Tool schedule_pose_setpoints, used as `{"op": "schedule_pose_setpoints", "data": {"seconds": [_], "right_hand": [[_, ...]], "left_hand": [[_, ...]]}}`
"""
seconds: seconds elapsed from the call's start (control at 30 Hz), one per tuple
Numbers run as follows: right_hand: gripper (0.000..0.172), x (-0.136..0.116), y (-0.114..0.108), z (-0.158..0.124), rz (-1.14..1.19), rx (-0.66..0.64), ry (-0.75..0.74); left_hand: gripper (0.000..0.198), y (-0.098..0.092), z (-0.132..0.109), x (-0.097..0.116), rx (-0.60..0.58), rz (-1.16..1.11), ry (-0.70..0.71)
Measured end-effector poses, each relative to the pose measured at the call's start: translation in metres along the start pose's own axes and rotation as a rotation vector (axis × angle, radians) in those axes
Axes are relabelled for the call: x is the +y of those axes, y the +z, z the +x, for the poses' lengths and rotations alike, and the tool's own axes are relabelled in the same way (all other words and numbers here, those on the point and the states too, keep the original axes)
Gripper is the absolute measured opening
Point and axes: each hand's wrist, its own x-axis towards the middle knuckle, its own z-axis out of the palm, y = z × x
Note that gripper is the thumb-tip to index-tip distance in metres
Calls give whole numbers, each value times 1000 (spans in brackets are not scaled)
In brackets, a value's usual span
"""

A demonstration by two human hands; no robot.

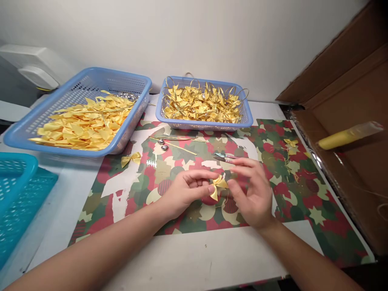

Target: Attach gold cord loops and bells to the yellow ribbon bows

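Observation:
A small yellow satin bow [219,184] is pinched between the thumb and index finger of my left hand [184,188], over the patterned mat. Close to its right side is my right hand [253,190], fingers apart and slightly curled, its thumb near the bow's edge. A dark, pointed metal tool [222,156] shows just beyond the right fingertips; whether they touch it I cannot tell. Thin thread hangs below the bow. Another yellow bow [131,159] lies on the mat to the left. Two silver bells [163,144] sit beside gold cord pieces [182,148].
At the back left, a blue basket [75,152] holds many yellow ribbon bows and some silver bells. Another blue basket [203,123] contains bows with gold loops. Teal baskets [27,202] stand at left. A cardboard box [348,93] and a yellow tube [348,135] are at right.

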Motion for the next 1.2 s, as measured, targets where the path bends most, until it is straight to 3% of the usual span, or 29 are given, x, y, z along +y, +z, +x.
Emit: {"op": "schedule_pose_setpoints", "data": {"seconds": [0.07,0.17,0.3,0.37,0.47,0.53,0.6,0.77,0.93,1.07,1.2], "right_hand": [[15,-2,-2,4,-68,-92,-65],[15,-3,-1,4,-70,-214,-43],[17,-5,-1,3,53,-261,30],[17,-7,-8,6,216,-194,90],[16,-10,-27,16,491,72,149],[17,-13,-40,24,550,239,184],[21,-14,-48,28,539,292,189],[21,-11,-47,27,547,194,137],[13,-6,-43,18,675,11,163],[10,-3,-38,13,671,-89,202],[8,-1,-32,11,633,-111,213]], "left_hand": [[21,1,0,2,-6,52,-19],[24,4,-1,6,-43,136,-51],[26,7,-2,6,-82,240,-51],[25,8,-3,3,-94,334,-10],[25,10,-6,0,-108,515,69],[27,11,-6,-1,-115,595,79],[30,12,-6,0,-117,641,65],[26,16,-7,4,-141,807,134],[33,17,-9,6,-114,1156,356],[34,11,-8,31,53,1601,497],[29,-3,-8,73,467,1951,180]]}}
